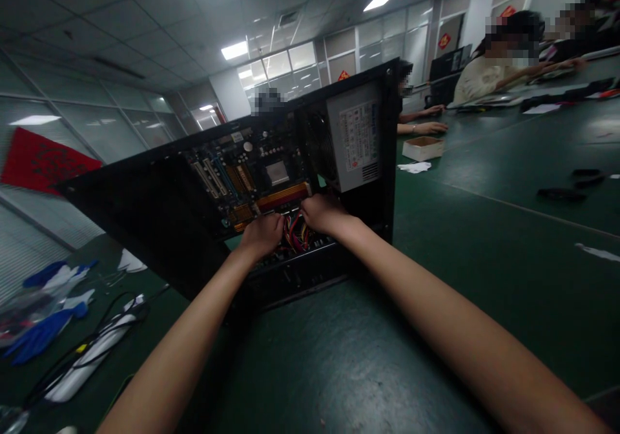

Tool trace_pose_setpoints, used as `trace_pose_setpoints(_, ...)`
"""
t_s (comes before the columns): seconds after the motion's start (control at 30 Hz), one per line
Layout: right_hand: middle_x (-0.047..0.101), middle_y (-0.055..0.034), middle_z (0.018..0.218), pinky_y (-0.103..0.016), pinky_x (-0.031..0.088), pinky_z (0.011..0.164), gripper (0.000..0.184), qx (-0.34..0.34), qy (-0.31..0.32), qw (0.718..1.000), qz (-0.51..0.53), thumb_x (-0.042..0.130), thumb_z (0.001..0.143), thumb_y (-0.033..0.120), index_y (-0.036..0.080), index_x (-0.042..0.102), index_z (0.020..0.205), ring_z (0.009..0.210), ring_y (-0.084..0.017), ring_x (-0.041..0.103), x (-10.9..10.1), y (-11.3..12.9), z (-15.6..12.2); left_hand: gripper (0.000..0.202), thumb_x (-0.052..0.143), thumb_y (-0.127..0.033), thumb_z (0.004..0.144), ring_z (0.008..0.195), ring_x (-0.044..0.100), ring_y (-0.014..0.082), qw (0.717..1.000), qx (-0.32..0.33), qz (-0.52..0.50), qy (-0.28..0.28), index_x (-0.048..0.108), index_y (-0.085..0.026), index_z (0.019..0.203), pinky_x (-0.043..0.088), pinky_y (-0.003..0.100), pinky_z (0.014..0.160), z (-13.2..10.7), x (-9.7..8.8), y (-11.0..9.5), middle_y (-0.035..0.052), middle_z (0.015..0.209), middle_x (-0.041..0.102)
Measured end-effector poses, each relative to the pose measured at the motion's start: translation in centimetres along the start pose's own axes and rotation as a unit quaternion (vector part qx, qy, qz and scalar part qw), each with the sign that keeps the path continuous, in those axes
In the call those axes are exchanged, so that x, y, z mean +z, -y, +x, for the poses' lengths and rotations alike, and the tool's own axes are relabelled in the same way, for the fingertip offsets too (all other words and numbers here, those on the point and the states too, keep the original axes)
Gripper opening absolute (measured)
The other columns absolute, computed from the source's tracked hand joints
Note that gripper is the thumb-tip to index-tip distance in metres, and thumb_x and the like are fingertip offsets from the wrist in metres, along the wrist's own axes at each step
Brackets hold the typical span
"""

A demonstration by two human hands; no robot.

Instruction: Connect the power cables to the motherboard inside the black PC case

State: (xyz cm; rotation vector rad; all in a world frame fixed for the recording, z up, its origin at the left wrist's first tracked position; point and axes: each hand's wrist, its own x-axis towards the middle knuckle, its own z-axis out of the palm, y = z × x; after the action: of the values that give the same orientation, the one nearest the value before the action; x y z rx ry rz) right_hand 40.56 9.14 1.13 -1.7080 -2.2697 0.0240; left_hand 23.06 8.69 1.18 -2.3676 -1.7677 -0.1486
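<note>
A black computer case (145, 195) stands tilted on the table, its open side towards me. Inside it are a motherboard (256, 172) with memory slots and a grey power supply (358, 138) at the upper right. Both of my hands reach into the lower part, below the memory slots. A bundle of red, yellow and black power cables (296, 232) runs between them. My left hand (263, 234) has its fingers curled closed at the left side of the cables. My right hand (323, 213) pinches the cables from the right. The fingertips are partly hidden.
On the green table (484, 279) at left lie a white power strip (92, 360) with black cord and blue gloves (46, 330). A small open box (423, 147) and white paper (414, 167) are right of the case. Co-workers sit behind; dark items (562, 194) lie far right.
</note>
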Motion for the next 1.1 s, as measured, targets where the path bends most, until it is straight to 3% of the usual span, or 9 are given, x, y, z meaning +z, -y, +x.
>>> trace_pose_setpoints(0.53, 0.073, -0.0211, 0.111, -0.036, 0.053, 0.084, 0.033, -0.018, 0.005, 1.000, -0.014, 0.045, 0.097, 0.022, 0.012, 0.073, 0.111, 0.104, -0.031, 0.070, -0.11, 0.28, -0.16, 0.047, 0.026, -0.040, 0.102, 0.101, 0.070, 0.0338, 0.999, -0.013, 0.033, -0.012, 0.069, -0.023, 0.104, 0.052, 0.041, 0.079, -0.02, -0.10, -0.30, 0.0116, 0.108, 0.074)
trace_pose_setpoints(0.87, 0.073, -0.0211, 0.108, -0.034, 0.052, 0.084, 0.034, -0.022, -0.017, 1.000, -0.014, 0.045, 0.097, 0.024, 0.011, 0.073, 0.109, 0.104, -0.031, 0.070, 0.03, 0.16, -0.44, 0.047, 0.025, -0.039, 0.104, 0.102, 0.070, 0.0281, 1.000, -0.003, 0.013, -0.001, 0.068, -0.022, 0.103, 0.050, 0.035, 0.081, -0.08, -0.04, -0.10, 0.0114, 0.107, 0.074)
trace_pose_setpoints(1.1, 0.072, -0.0188, 0.116, -0.036, 0.051, 0.086, 0.038, 0.013, 0.011, 1.000, 0.008, 0.042, 0.099, 0.031, 0.016, 0.073, 0.115, 0.106, -0.030, 0.069, -0.17, 0.10, -0.09, 0.046, 0.025, -0.040, 0.103, 0.100, 0.070, 0.0272, 1.000, -0.005, 0.012, 0.006, 0.068, -0.022, 0.103, 0.049, 0.034, 0.081, -0.06, -0.15, -0.27, 0.0111, 0.106, 0.074)
